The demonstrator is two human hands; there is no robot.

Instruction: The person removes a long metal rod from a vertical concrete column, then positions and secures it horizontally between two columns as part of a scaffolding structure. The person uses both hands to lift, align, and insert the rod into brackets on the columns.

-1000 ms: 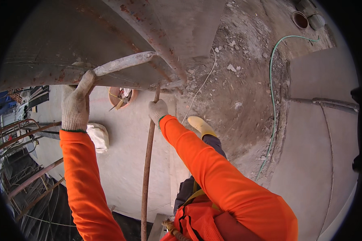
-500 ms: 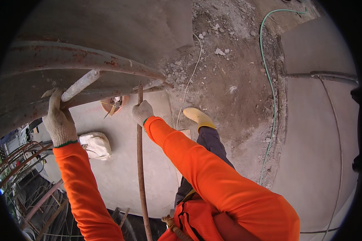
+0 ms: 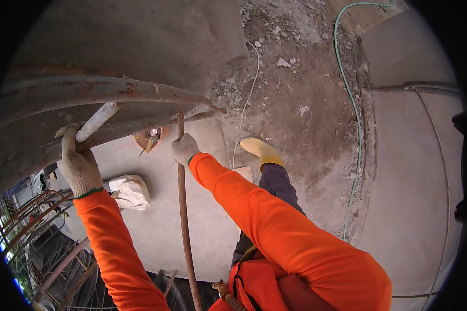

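My left hand [image 3: 81, 163], in a cream knit glove, is closed around the lower rail [image 3: 41, 155] of a rusty metal frame, right beside a whitish crossbar [image 3: 98, 120]. That crossbar joins the lower rail to the thicker upper pipe [image 3: 104, 89]. To its right my right hand [image 3: 184, 149], gloved alike, is wrapped around a long rusty steel bar [image 3: 182, 207]. The bar's top end rises just above my fist, overlapping the end of the frame; its lower end runs out of the picture at the bottom edge.
A round reddish tub [image 3: 154, 140] with tools stands below the frame. A white sack [image 3: 129, 192] lies on the concrete. Rubble [image 3: 280, 62], a thin white cable [image 3: 251, 88] and a green hose [image 3: 355, 109] are on the ground ahead. Bent rods [image 3: 41, 217] crowd the lower left.
The view has shifted slightly, so the sack and tub appear a little farther right. Both hands keep their hold on the rail and the bar.
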